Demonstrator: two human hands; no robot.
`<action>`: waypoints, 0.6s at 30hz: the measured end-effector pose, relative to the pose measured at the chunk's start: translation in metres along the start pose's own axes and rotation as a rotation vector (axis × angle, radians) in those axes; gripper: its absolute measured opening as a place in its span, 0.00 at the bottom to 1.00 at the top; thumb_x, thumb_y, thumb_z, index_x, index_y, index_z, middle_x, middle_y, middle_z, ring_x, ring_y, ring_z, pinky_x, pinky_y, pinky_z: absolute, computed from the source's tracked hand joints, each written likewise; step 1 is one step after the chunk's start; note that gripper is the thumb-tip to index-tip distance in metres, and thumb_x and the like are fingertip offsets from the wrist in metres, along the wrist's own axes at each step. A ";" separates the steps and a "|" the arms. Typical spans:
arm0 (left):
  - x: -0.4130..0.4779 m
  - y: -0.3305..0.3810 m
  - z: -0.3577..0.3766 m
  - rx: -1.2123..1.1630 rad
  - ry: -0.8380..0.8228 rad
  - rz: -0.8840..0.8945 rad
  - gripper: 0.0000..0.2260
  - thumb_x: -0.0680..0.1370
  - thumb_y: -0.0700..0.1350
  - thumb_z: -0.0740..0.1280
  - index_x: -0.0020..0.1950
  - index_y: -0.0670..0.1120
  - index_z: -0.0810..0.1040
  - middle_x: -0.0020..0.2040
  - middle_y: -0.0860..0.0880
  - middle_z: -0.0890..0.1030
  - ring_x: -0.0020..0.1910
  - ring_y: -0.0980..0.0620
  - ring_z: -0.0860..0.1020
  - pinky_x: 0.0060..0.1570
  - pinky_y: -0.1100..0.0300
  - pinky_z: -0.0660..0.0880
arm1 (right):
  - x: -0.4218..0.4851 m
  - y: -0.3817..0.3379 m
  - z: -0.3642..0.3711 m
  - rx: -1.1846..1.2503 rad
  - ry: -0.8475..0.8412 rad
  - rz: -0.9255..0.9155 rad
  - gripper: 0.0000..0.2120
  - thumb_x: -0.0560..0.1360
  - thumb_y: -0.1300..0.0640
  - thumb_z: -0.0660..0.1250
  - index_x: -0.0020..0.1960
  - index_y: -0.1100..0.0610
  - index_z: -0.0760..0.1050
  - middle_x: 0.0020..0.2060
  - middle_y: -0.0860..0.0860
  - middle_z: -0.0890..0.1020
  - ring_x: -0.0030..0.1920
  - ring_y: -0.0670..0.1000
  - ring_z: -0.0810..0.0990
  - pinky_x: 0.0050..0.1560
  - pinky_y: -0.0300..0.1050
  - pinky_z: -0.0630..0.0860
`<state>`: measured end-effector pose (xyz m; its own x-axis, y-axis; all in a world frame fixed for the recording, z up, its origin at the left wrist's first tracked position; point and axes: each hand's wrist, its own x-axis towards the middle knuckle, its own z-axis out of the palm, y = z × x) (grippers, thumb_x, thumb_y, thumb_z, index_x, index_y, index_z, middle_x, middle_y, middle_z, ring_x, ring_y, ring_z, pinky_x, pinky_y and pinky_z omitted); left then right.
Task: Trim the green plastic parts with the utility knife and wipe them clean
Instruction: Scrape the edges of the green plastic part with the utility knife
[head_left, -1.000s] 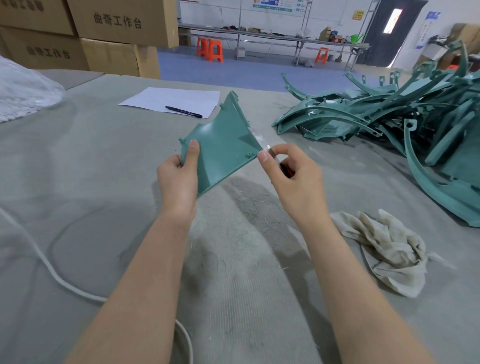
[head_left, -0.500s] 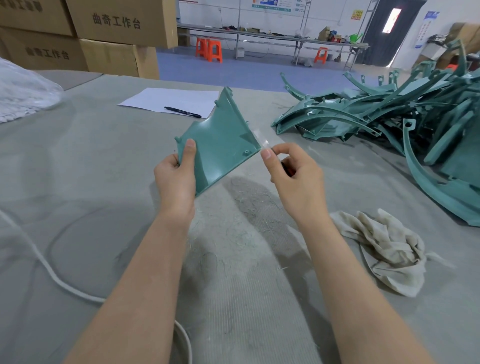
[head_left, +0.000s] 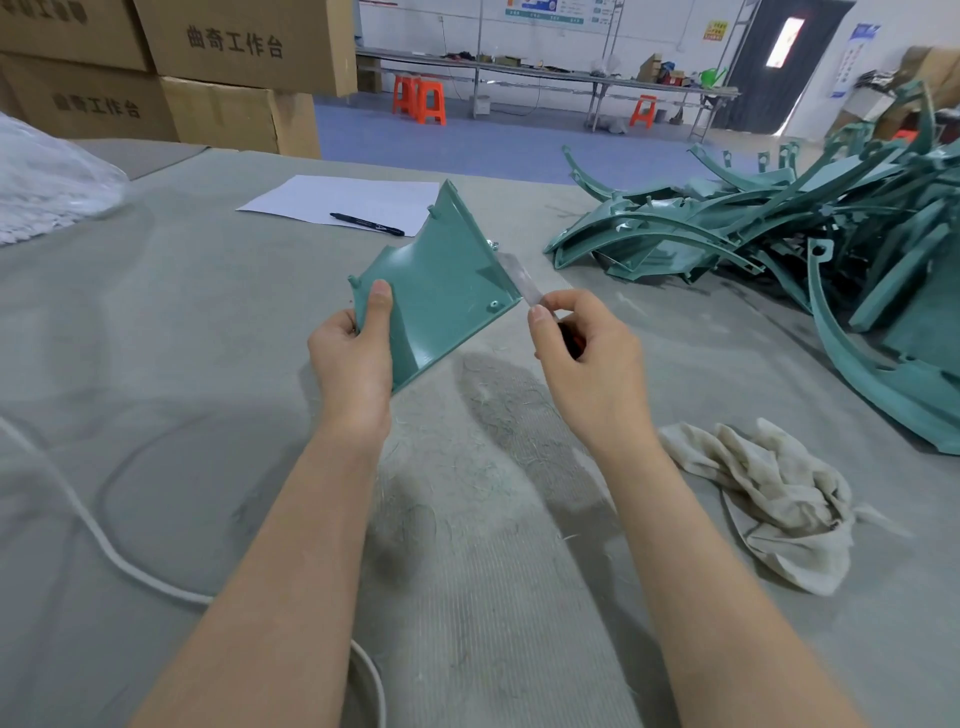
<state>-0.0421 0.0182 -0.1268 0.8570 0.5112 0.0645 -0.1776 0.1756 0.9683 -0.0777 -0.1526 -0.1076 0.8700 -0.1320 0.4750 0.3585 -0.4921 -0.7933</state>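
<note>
A green plastic part (head_left: 441, 291), roughly triangular with small pegs, is held up above the grey table (head_left: 182, 322). My left hand (head_left: 353, 358) grips its lower left corner, thumb on the face. My right hand (head_left: 587, 358) grips the utility knife (head_left: 519, 283); its blurred blade lies along the part's right edge, and the dark handle is mostly hidden in the fingers. A crumpled beige rag (head_left: 774, 499) lies on the table to the right of my right forearm.
A big pile of green plastic parts (head_left: 779, 228) fills the table's right side. A white sheet (head_left: 348, 202) with a black pen (head_left: 366, 224) lies behind the held part. A white cord (head_left: 104, 545) crosses the left. Cardboard boxes (head_left: 234, 67) stand at the back left.
The blade has slid up along the part's right edge. The part has tilted slightly in my left hand. The rag and the pile have not moved.
</note>
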 end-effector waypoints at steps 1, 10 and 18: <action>0.000 0.000 0.000 0.011 0.003 0.006 0.19 0.78 0.53 0.67 0.34 0.45 0.65 0.36 0.45 0.66 0.36 0.50 0.65 0.34 0.57 0.61 | 0.000 0.001 0.000 -0.001 0.002 -0.002 0.05 0.78 0.47 0.64 0.44 0.45 0.73 0.28 0.48 0.77 0.27 0.43 0.69 0.31 0.38 0.65; -0.001 0.000 0.001 0.047 0.047 0.047 0.20 0.78 0.53 0.67 0.32 0.47 0.62 0.31 0.49 0.62 0.31 0.52 0.61 0.31 0.58 0.58 | 0.001 0.002 0.001 -0.023 0.038 0.001 0.06 0.79 0.48 0.62 0.47 0.48 0.74 0.24 0.42 0.72 0.27 0.43 0.68 0.33 0.40 0.65; 0.001 -0.002 0.000 0.067 0.088 0.045 0.20 0.78 0.53 0.67 0.32 0.47 0.62 0.32 0.49 0.63 0.34 0.51 0.62 0.32 0.58 0.58 | 0.002 0.004 -0.002 -0.134 -0.012 -0.038 0.09 0.80 0.54 0.61 0.58 0.53 0.75 0.30 0.43 0.74 0.31 0.40 0.71 0.33 0.32 0.64</action>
<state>-0.0408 0.0188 -0.1282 0.8024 0.5900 0.0901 -0.1800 0.0952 0.9790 -0.0749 -0.1570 -0.1089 0.8612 -0.1009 0.4982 0.3433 -0.6073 -0.7165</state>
